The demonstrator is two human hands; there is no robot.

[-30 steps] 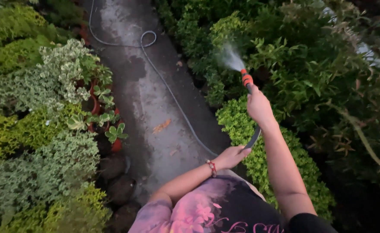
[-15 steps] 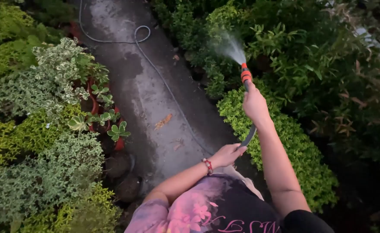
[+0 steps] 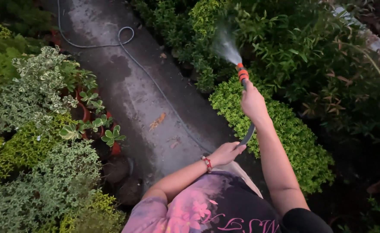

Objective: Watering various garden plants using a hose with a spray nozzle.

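My right hand [image 3: 254,103] is raised and shut around a grey garden hose just behind its orange nozzle [image 3: 241,72]. A fan of water [image 3: 225,45] sprays from the nozzle onto dark green shrubs [image 3: 190,39] beside the path. Below it, my left hand [image 3: 227,152], with a red bead bracelet on the wrist, grips the grey hose [image 3: 248,135] lower down. The hose [image 3: 155,86] trails away across the wet concrete path and loops at the far end.
A wet concrete path [image 3: 134,99] runs between plant beds. A bright yellow-green bush [image 3: 280,125] sits under my right arm. Variegated shrubs [image 3: 39,82] and red pots with succulents [image 3: 99,125] line the left side. A dry leaf [image 3: 157,121] lies on the path.
The view has shifted slightly, so the path and plants sit further left. My right hand keeps the nozzle spraying at the shrubs; both hands stay on the hose.
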